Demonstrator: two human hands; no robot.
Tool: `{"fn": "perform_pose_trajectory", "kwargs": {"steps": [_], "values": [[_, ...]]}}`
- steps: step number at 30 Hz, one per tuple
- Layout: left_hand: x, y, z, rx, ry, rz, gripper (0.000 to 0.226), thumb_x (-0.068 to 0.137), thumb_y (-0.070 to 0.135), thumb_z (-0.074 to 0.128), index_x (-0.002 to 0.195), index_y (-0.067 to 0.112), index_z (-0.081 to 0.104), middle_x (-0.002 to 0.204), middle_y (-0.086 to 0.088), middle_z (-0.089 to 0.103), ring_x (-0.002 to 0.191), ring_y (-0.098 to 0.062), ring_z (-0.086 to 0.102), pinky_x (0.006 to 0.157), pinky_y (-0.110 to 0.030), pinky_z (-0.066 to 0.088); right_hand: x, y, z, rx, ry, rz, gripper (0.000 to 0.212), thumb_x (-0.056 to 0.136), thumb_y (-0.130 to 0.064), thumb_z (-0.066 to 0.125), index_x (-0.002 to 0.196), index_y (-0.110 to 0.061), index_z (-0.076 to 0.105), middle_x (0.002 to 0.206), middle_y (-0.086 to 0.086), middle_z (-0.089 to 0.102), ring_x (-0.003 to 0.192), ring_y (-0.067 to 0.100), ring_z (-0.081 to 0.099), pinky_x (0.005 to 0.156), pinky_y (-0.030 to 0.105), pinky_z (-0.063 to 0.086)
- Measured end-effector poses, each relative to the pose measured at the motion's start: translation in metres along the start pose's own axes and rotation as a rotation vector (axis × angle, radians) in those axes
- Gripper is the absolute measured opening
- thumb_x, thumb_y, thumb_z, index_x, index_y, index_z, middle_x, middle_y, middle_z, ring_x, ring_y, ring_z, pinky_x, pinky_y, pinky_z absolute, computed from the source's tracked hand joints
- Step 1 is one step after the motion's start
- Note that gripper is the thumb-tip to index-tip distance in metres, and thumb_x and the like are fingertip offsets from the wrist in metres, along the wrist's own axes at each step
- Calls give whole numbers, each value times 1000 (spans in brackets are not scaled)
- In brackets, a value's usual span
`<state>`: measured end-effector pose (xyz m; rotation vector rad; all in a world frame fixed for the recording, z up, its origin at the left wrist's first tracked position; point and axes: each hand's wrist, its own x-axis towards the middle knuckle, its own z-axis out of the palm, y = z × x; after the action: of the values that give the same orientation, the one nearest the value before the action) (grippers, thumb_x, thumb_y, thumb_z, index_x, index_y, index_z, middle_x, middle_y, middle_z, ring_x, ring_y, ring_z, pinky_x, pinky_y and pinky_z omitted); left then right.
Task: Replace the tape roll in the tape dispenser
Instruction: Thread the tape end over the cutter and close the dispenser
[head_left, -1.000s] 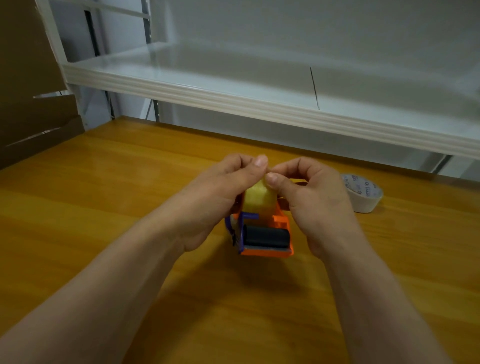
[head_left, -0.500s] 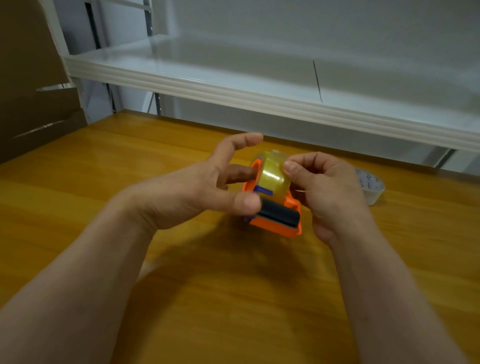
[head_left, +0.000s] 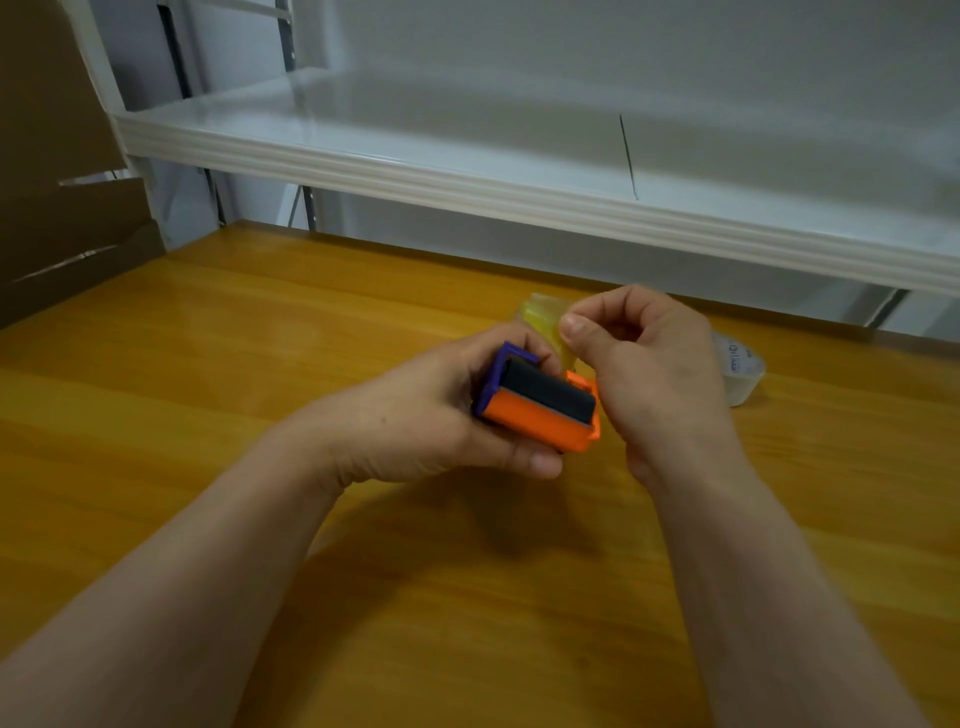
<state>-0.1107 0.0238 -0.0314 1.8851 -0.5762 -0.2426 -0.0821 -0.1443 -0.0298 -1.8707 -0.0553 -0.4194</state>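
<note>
Between both hands (head_left: 426, 415) (head_left: 654, 374), above the table (head_left: 208, 364), sits the tape dispenser (head_left: 540, 405).

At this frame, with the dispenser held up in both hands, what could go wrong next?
The left hand alone carries the orange dispenser above the table, so it may slip or twist as the right hand pinches at the yellowish tape roll.

The pinched tape might stick to the fingers or crease.

The other roll lies close behind the right hand and could be knocked.
</note>
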Motion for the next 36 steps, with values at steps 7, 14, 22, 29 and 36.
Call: {"fn": "perform_pose_trajectory", "kwargs": {"steps": [7, 14, 22, 29, 36], "values": [[-1, 8, 0, -93, 20, 33, 31, 72, 7, 79, 94, 23, 66, 79, 15, 72, 79, 2, 68, 70, -11, 49, -1, -1, 1, -32, 36, -55, 18, 93, -18, 69, 81, -30, 62, 89, -7, 69, 89, 11, 66, 82, 37, 59], [0, 7, -3, -159, -1, 60, 28, 70, 2, 79, 83, 26, 71, 73, 11, 72, 74, -2, 68, 69, -14, 50, -5, -3, -1, -72, 22, -135, 11, 95, -21, 66, 87, -28, 63, 91, -8, 69, 87, 5, 65, 73, 25, 53], [0, 5, -6, -127, 24, 15, 27, 73, 3, 80, 89, 22, 71, 77, 11, 73, 78, -1, 69, 69, -12, 49, -5, -9, -1, 117, -50, -92, 17, 98, -13, 60, 87, -26, 60, 90, -5, 78, 93, 6, 74, 87, 37, 60], [1, 7, -3, -96, 5, 8, 29, 70, 6, 81, 94, 20, 74, 87, 4, 78, 88, -10, 74, 77, -18, 53, 0, -9, -10, 121, -116, -71, 15, 91, -18, 71, 86, -27, 61, 90, 1, 74, 92, 16, 73, 83, 36, 60], [1, 6, -2, -120, 49, 45, 36, 66, 9, 84, 95, 26, 70, 87, 6, 77, 86, -8, 73, 76, -18, 53, -2, -13, -11, 130, -83, -60, 18, 89, -14, 74, 87, -26, 61, 83, -8, 79, 84, 5, 76, 83, 37, 60]]}}
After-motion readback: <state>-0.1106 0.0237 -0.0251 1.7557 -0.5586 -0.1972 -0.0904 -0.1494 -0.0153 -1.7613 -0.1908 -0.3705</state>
